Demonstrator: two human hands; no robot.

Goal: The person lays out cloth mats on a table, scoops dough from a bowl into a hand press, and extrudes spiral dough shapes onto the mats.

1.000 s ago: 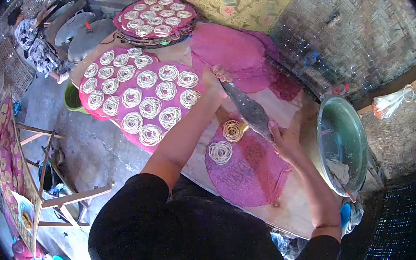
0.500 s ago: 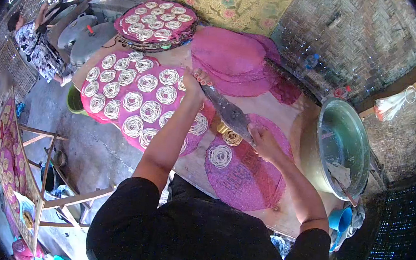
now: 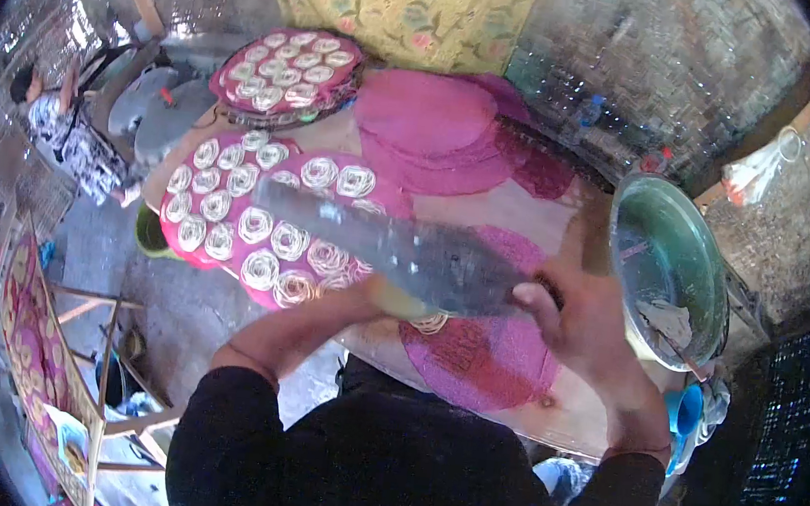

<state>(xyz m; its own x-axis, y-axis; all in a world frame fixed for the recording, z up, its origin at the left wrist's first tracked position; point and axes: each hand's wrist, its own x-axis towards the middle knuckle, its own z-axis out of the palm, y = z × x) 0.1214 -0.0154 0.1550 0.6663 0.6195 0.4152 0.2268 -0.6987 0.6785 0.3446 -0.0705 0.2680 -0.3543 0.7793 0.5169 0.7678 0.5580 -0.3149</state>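
Note:
A dark wooden press (image 3: pixel 395 252), blurred by motion, is raised above the table in front of me. My right hand (image 3: pixel 565 317) is wrapped round its right end. My left hand (image 3: pixel 391 296) is under the press near a yellowish cylinder, its fingers hidden and smeared. Beneath the press lies a round pink cloth (image 3: pixel 501 365) with dark lettering, and part of a pale noodle coil (image 3: pixel 430 323) shows on it. Many more coils rest on the pink cloths (image 3: pixel 309 219) to the left.
A stack of bare pink cloths (image 3: pixel 427 123) lies at the back, beside a coil-covered round tray (image 3: pixel 286 71). A large green basin (image 3: pixel 668 259) stands at the right, a blue cup (image 3: pixel 684 412) below it. Another person (image 3: pixel 75 138) is at the far left near metal lids.
The press has come up and nearer, turning more level. My left hand has left its far end and moved down beneath it. My view has shifted slightly.

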